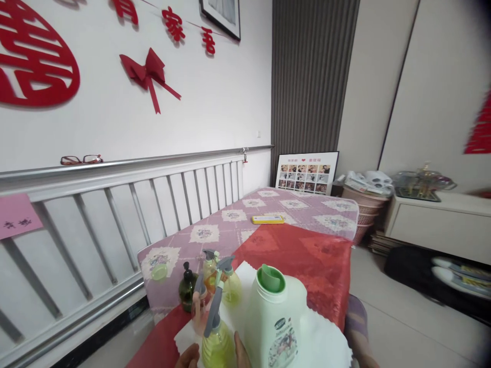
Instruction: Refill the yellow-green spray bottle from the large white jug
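Note:
At the bottom edge, a clear spray bottle [218, 347] with yellow-green liquid and a grey trigger head stands between my hands. The curled fingers of my left hand [187, 357] are closed at its left side. On its right, a finger of my right hand [241, 351] presses along it; both palms are out of frame. Just right stands a large pale-green jug [261, 327] with a green cap [271, 279]. Behind are a pinkish spray bottle [199, 309], a dark green pump bottle [187, 291] and two more spray bottles, one yellowish [231, 287], the other amber [210, 271].
White paper [326, 332] and a red cloth [314, 260] lie over the patterned purple tablecloth [249, 204]. A yellow-edged box [267, 219] and a small green lid [159, 272] rest farther back. A white railing [161, 204] borders the left; pink baskets [362, 214] and a cabinet [441, 220] stand right.

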`<state>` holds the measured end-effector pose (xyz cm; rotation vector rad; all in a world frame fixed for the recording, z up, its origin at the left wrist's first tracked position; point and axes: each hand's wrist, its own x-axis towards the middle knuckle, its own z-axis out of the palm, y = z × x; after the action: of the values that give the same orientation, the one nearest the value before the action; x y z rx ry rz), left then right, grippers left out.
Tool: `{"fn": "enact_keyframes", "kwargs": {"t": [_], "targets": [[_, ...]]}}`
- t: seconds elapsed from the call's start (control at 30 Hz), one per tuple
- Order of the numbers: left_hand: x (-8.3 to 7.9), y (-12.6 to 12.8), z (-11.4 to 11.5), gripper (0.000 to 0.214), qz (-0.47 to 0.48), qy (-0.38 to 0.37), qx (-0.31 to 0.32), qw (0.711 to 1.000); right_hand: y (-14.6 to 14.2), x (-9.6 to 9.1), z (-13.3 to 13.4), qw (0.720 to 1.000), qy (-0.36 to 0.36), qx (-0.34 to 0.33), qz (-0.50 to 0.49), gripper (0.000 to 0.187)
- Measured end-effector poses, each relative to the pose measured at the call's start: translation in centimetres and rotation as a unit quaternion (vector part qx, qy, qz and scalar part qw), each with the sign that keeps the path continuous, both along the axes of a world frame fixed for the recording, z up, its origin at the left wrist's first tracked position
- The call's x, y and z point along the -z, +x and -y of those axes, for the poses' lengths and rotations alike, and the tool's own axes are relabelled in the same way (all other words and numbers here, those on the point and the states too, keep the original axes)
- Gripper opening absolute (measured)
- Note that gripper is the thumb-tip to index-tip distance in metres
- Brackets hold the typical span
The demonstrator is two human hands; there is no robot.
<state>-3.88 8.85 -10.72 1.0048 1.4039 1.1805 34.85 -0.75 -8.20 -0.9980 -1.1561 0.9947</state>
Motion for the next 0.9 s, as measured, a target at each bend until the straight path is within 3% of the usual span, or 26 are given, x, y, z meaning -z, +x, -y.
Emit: {"fn": "enact_keyframes", "kwargs": {"t": [0.07, 0.17, 0.33, 0.47, 0.53, 0.67, 0.73, 0.8, 0.9], "targets": [[-0.8, 0.9, -2.2, 0.043, -0.006, -0.001, 0.005, 1.0, 0.4, -0.1, 0.0, 1.0, -0.013, 0.022, -0.001, 0.05], [-1.1, 1.3, -3.6, 0.05, -0.013, -0.002, 0.005, 1.0, 0.7, -0.1, 0.2, 0.998, -0.033, 0.05, -0.002, 0.06], [-1.3, 0.8, -3.6, 0.049, -0.016, -0.004, -0.014, 1.0, 0.4, -0.2, -0.4, 0.995, -0.064, 0.082, 0.0, 0.074], [-1.6, 1.0, -3.6, 0.043, -0.003, -0.002, -0.033, 0.999, -0.2, -0.6, -0.6, 0.99, -0.086, 0.113, 0.007, 0.057], [-1.7, 1.3, -3.5, 0.041, 0.007, 0.001, -0.04, 0.999, -1.1, -0.6, 0.4, 0.987, -0.098, 0.123, 0.017, 0.054], [-2.0, 1.5, -2.9, 0.033, 0.065, 0.049, -0.017, 0.997, -4.4, 0.4, 3.3, 0.983, -0.117, 0.135, 0.045, 0.068], [-2.2, 1.5, -2.5, 0.034, 0.099, 0.079, -0.001, 0.992, -6.2, 0.8, 3.8, 0.978, -0.114, 0.161, 0.062, 0.062], [-2.4, 1.5, -2.1, 0.037, 0.113, 0.1, 0.013, 0.988, -7.4, 0.6, 3.0, 0.96, -0.086, 0.239, 0.114, 0.056], [-2.5, 2.0, -1.7, 0.041, 0.12, 0.129, 0.035, 0.984, -8.1, -0.6, 0.5, 0.96, -0.057, 0.239, 0.137, 0.05]]}}
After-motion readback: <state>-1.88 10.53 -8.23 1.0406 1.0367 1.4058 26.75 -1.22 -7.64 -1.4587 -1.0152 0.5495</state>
